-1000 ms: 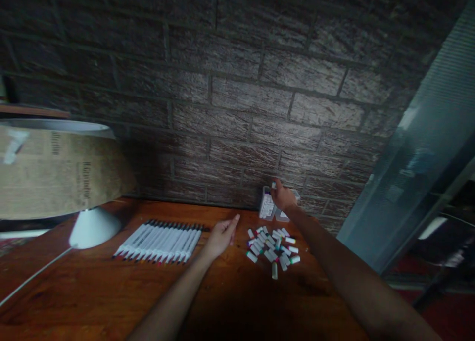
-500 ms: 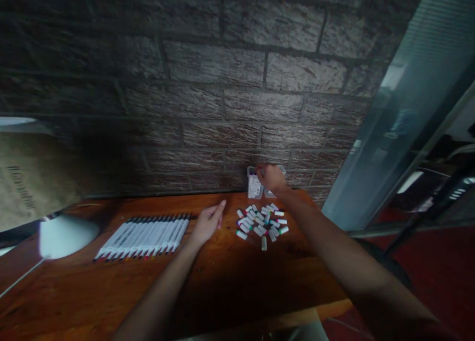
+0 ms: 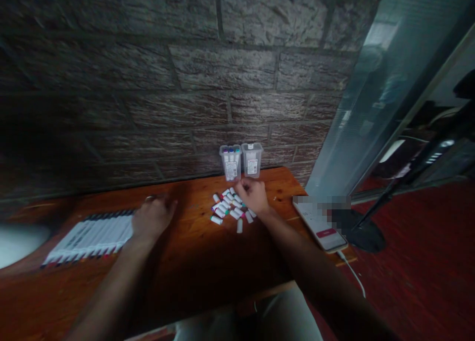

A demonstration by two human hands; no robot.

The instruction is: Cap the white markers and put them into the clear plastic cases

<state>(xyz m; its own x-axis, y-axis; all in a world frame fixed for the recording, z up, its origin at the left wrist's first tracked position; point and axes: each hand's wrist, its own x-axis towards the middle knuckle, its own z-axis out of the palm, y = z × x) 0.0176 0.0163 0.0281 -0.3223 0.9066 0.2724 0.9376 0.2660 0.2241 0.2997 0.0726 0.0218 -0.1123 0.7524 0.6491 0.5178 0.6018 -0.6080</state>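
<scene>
In the head view, the right hand is over the far right part of a loose pile of short white pieces with coloured ends; its fingers are bent inward, and whether they grip one of the pieces cannot be told; the pile lies on the wooden table, just in front of two clear containers, with one piece lying at its near edge.

The left container stands upright near the wall and holds upright markers, whose purple, blue and teal tops show at its rim; the right container stands close beside it, also upright, with a printed label on its front.

The left hand is at the right end of a neat row of white markers, back upward and fingers partly curled; its underside is hidden, so whether it holds or merely overlaps a marker cannot be told; the markers lie side by side, dark at their far ends.

A phone lies at the table's right edge, partly blurred out, with a white cable running from it; behind everything rises a brick wall.
</scene>
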